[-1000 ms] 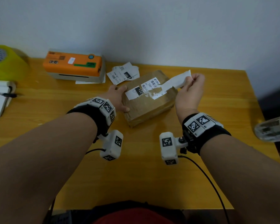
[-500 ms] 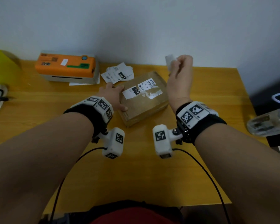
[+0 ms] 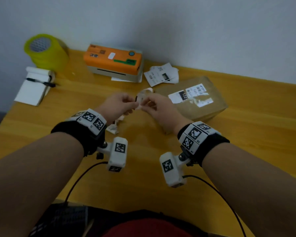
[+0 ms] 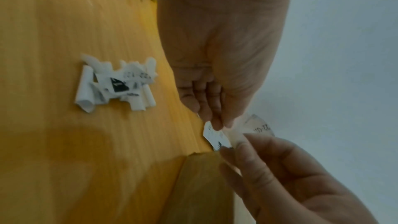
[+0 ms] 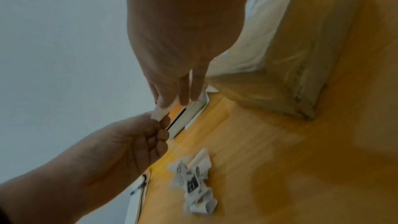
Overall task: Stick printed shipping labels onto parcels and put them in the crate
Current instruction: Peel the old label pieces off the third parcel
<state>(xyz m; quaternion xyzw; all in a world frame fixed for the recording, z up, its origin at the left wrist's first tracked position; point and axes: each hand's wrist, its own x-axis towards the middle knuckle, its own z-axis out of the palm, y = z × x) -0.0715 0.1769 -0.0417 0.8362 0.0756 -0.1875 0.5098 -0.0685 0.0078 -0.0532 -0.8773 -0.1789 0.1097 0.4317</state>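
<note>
Nearest on the yellow wooden table (image 3: 143,185) lies a crumpled heap of torn white label scraps (image 4: 116,83). Just above it both hands meet — the left hand (image 3: 117,106) and the right hand (image 3: 158,108) each pinch the same small curled white label strip (image 3: 143,98) between thumb and fingertips. To the right rests the brown paper-wrapped parcel (image 3: 207,106), a torn label on top. Farther back — loose printed labels (image 3: 161,75) beside an orange-topped label printer (image 3: 114,61).

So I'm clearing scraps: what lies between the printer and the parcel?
A loose pile of labels lies on the table between the printer and the parcel, seen in the head view.
</note>
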